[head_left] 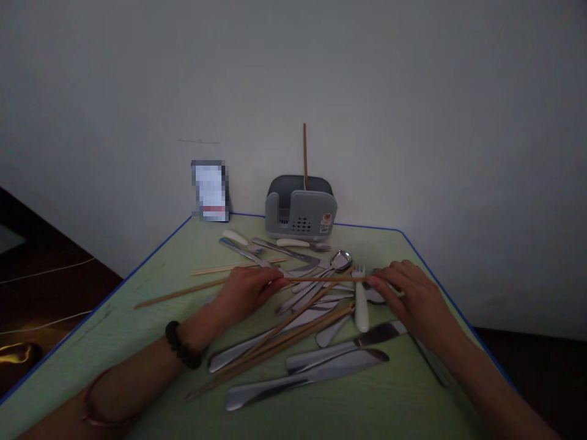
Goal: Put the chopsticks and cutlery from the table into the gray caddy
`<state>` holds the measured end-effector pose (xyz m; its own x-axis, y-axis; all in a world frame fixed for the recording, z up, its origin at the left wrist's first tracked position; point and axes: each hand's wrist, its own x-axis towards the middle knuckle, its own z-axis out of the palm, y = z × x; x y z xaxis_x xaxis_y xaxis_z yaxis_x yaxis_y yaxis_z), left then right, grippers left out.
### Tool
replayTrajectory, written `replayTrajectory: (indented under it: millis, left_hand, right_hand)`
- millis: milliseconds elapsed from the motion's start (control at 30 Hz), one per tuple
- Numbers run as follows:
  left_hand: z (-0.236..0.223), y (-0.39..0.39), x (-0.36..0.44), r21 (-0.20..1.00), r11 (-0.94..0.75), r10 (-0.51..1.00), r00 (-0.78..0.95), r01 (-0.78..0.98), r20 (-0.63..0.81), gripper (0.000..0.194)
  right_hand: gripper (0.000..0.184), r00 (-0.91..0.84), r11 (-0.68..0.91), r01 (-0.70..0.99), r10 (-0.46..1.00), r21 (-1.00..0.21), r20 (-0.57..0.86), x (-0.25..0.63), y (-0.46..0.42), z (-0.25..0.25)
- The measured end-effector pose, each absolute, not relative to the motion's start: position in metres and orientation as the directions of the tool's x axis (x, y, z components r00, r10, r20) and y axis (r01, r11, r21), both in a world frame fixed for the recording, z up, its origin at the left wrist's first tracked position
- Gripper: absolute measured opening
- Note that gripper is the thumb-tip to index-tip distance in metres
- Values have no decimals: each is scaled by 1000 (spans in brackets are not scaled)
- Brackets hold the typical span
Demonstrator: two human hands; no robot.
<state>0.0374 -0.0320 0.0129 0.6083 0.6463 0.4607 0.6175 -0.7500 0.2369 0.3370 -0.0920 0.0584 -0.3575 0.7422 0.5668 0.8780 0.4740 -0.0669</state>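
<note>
A wooden chopstick (325, 279) is stretched level between my two hands, above a pile of cutlery. My left hand (247, 293) pinches its left end between thumb and fingers, and my right hand (408, 293) pinches the right end. Beneath lie several loose chopsticks (275, 342), table knives (307, 379), a spoon (342, 261) and a white-handled fork (361, 305) standing close to my right fingertips. Behind the pile stands a grey cutlery holder (300, 214) with one chopstick (305, 153) upright in it.
A phone (211, 192) with a lit, blurred screen leans against the wall (413, 122) at the back left. The green table (151, 330) has a blue edge. Two more white-handled forks (293, 243) lie in front of the holder.
</note>
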Motion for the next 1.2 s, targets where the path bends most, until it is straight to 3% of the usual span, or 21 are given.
replayTrajectory:
  millis: [133,400,667,1200]
  left_hand:
    - [12,-31,39,302,-695,710,558,652,429,34]
    - [12,-33,42,326,-730,677,568,601,468,25]
    - [11,-34,42,345,-743,667,592,573,453,23]
    - [16,-37,43,393,-690,723,600,608,342,21]
  right_hand:
    - [28,-325,474,874,734,-108,597,344,-91,59]
    - [32,-259,336,942,711,8,653,352,-87,51]
    - [27,-392,467,885,741,2,544,326,-92,42]
    - [28,-415,476,879,733,29,538,325,-94,46]
